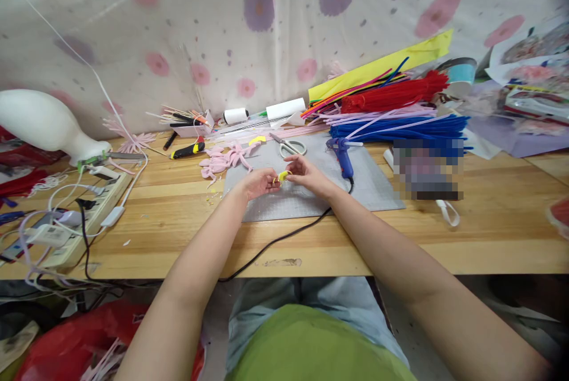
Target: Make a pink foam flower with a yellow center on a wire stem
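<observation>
Head view: small yellow piece [283, 176] sits between our two sets of fingertips, over the grey mat [373, 191]. Left hand [261, 182] has its fingers curled in and pinches one side; right hand [306, 175] pinches the other, thumb and forefinger, remaining fingers loosely bent. Exact contact is too small to confirm. Scissors [283, 143] lie just beyond the fingers, glue gun [343, 159] to their right, pink pieces [224, 159] to their left. Risks as we judge them: uneven pull could bend the piece or pop it out of such a small grip; the black cord [284, 240] runs nearer us than the fingers, passing by our right forearm, so snagging it could drag the gun. If its nozzle's hot, we could burn a finger. Print on the right-hand package [540, 105]: unreadable; no brands legible.
</observation>
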`<state>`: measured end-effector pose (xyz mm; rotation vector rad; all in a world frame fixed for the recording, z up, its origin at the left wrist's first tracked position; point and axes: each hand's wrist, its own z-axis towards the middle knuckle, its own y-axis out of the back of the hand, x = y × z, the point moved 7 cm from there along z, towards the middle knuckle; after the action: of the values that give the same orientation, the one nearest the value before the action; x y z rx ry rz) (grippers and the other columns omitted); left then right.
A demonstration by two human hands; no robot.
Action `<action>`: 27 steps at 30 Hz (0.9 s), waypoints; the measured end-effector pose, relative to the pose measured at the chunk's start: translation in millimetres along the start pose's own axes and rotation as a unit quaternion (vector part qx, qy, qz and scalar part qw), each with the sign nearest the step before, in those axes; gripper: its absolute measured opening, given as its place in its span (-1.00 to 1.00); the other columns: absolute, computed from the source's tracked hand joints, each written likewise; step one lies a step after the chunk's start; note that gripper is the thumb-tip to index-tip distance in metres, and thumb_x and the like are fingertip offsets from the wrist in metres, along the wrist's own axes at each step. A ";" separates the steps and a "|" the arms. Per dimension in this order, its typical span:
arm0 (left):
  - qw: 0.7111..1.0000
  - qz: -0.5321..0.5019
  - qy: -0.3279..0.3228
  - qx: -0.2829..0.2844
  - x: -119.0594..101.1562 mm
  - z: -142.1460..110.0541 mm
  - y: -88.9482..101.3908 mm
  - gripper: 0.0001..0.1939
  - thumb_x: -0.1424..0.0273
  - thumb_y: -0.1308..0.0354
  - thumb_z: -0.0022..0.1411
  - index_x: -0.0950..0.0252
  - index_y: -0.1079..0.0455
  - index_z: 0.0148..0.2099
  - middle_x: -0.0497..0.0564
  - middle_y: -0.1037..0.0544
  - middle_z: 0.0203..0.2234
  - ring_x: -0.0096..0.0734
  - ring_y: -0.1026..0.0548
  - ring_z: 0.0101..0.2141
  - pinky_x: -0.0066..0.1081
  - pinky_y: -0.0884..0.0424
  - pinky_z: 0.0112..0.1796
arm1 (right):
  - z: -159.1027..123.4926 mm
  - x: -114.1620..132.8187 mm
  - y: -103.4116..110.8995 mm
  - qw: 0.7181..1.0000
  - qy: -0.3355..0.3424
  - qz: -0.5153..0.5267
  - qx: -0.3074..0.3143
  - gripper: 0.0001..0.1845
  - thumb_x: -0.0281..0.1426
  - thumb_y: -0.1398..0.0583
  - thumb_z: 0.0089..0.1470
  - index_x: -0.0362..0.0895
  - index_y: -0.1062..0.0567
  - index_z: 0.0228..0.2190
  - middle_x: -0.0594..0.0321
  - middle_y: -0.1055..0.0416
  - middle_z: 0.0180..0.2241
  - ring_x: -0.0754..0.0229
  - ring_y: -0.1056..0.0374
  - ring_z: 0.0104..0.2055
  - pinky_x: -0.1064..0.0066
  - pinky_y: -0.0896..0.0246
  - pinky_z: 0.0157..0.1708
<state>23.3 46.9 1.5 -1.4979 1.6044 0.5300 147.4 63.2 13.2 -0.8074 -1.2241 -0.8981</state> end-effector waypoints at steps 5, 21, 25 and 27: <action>0.998 0.030 0.020 -0.045 -0.9 -0.4 10.0 -0.80 0.29 -0.11 0.13 0.31 -0.30 -0.44 -0.05 -0.41 -0.65 -0.50 -0.40 -0.58 -0.42 -0.39 -0.39 | -0.4 -4.6 4.1 0.998 -0.045 0.021 -0.025 -0.50 -0.34 -0.30 -0.26 -0.08 -0.29 -0.22 0.43 -0.28 -0.48 0.33 -0.24 -0.42 0.45 -0.13 -0.36; 0.996 0.027 -0.039 0.070 0.0 -2.3 -18.9 -0.62 0.61 -0.32 -0.07 0.37 -0.29 -0.18 0.07 -0.57 -0.42 -0.38 -0.57 -0.39 -0.26 -0.43 -0.16 | -0.6 -1.6 13.6 0.939 -0.338 0.009 0.069 -0.59 -0.63 -0.27 -0.33 -0.14 -0.36 -0.34 0.32 -0.40 -0.55 0.31 -0.32 -0.53 0.48 -0.22 -0.51; 0.997 0.049 -0.039 0.047 3.7 1.2 -14.7 -0.59 0.68 -0.32 -0.12 0.38 -0.28 -0.21 0.04 -0.55 -0.43 -0.40 -0.56 -0.42 -0.22 -0.44 -0.13 | 6.7 2.0 12.4 0.925 -0.352 -0.041 0.138 -0.51 -0.62 -0.31 -0.38 -0.15 -0.37 -0.30 0.34 -0.39 -0.57 0.29 -0.32 -0.54 0.47 -0.22 -0.54; 0.997 0.055 -0.049 0.031 3.0 2.6 -13.4 -0.60 0.72 -0.31 -0.14 0.39 -0.29 -0.23 0.00 -0.53 -0.46 -0.45 -0.55 -0.45 -0.21 -0.43 -0.12 | 8.5 2.1 11.1 0.916 -0.357 -0.067 0.174 -0.47 -0.64 -0.30 -0.41 -0.15 -0.37 -0.28 0.34 -0.40 -0.57 0.30 -0.31 -0.56 0.49 -0.19 -0.57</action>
<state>37.1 44.6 0.8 -1.3240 1.6175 0.6003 154.0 75.3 16.3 -0.7886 -2.0337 -0.4605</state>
